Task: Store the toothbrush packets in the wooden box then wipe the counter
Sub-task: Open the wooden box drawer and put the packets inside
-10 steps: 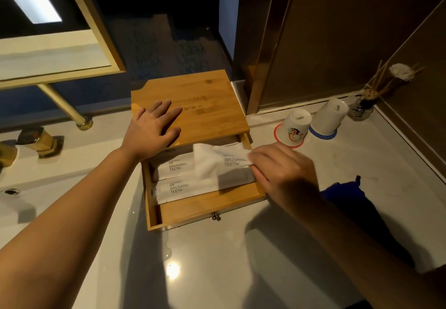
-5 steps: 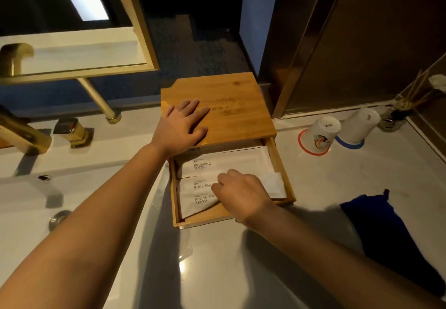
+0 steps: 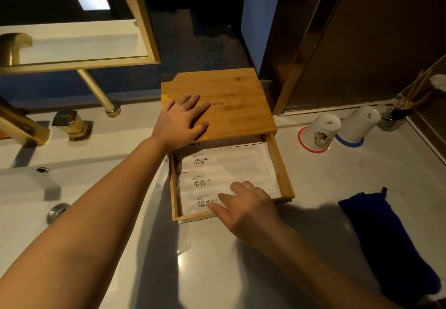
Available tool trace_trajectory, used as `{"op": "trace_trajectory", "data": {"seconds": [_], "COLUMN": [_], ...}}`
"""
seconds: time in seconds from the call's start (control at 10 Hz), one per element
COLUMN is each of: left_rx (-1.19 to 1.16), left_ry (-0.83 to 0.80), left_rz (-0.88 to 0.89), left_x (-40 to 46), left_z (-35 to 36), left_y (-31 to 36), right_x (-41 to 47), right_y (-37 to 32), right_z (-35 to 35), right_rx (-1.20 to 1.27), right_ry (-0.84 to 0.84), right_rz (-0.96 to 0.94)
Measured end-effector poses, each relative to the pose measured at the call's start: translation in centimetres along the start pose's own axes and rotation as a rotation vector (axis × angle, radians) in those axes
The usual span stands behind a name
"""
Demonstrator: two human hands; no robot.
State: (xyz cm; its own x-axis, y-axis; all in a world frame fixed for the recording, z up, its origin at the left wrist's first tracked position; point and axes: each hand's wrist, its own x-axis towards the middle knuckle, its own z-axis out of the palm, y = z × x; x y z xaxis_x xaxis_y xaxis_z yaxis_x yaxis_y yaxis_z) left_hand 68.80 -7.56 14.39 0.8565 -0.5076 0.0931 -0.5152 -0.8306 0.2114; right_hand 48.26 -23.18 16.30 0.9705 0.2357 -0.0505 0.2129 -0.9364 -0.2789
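Right hand [image 3: 248, 203]: fingers lying loosely spread on nearest toothbrush packet [image 3: 205, 202], gripping nothing. Left hand [image 3: 182, 119]: lying flat, bracing wooden box [image 3: 224, 106] lid beyond. Packets lying in drawer; storing step seemingly finishing. Next: closing drawer, fetching blue cloth [image 3: 386, 243] rightward. Drawer knob hiding; fourth packet mostly covered.

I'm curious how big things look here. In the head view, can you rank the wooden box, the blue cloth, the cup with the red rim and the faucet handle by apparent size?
1. wooden box
2. blue cloth, though it lies nearer the camera
3. cup with the red rim
4. faucet handle, which looks close to the cup in size
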Motion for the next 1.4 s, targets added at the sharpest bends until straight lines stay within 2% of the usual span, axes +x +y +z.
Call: {"op": "trace_trajectory", "data": {"seconds": [0.2, 0.4, 0.5, 0.6, 0.7, 0.8, 0.9, 1.0, 1.1, 1.2, 1.4], "left_rx": [0.01, 0.01, 0.007, 0.004, 0.01, 0.017, 0.014, 0.016, 0.015, 0.015, 0.016], "left_ry": [-0.003, -0.001, 0.003, -0.001, 0.0, 0.001, -0.003, -0.004, -0.011, -0.006, -0.011], "left_rz": [0.0, 0.004, 0.004, 0.008, 0.004, 0.008, 0.006, 0.006, 0.008, 0.007, 0.007], "left_x": [0.2, 0.1, 0.1, 0.1, 0.2, 0.2, 0.1, 0.1, 0.0, 0.1, 0.2], "left_z": [-0.2, -0.2, -0.2, -0.2, -0.1, -0.1, 0.0, 0.0, 0.0, -0.2, -0.3], "left_y": [0.0, -0.1, -0.1, 0.0, -0.1, -0.1, 0.0, 0.0, 0.1, 0.1, 0.2], "right_x": [0.5, -0.8, -2.4, -5.4, -7.2, -6.8, -5.2, -3.1, -2.0, -2.2, -2.4], "right_y": [1.5, 1.2, 1.3, 1.8, 2.2, 2.3, 1.9, 1.0, 0.7, 0.6, 0.4], "right_z": [0.9, 1.3, 2.0, 3.3, 4.4, 5.0, 4.6, 3.4, 2.9, 3.4, 3.7], "right_rx": [0.029, 0.008, 0.059, 0.211, 0.533, 0.927, 1.145, 1.299, 1.391, 1.389, 1.327], "right_ry": [-0.066, 0.134, 0.294, 0.455, 0.33, 0.006, -0.145, -0.32, -0.342, -0.188, -0.079], "right_rz": [-0.027, -0.089, -0.094, -0.084, 0.199, 0.585, 0.723, 0.775, 0.851, 0.889, 0.803]}}
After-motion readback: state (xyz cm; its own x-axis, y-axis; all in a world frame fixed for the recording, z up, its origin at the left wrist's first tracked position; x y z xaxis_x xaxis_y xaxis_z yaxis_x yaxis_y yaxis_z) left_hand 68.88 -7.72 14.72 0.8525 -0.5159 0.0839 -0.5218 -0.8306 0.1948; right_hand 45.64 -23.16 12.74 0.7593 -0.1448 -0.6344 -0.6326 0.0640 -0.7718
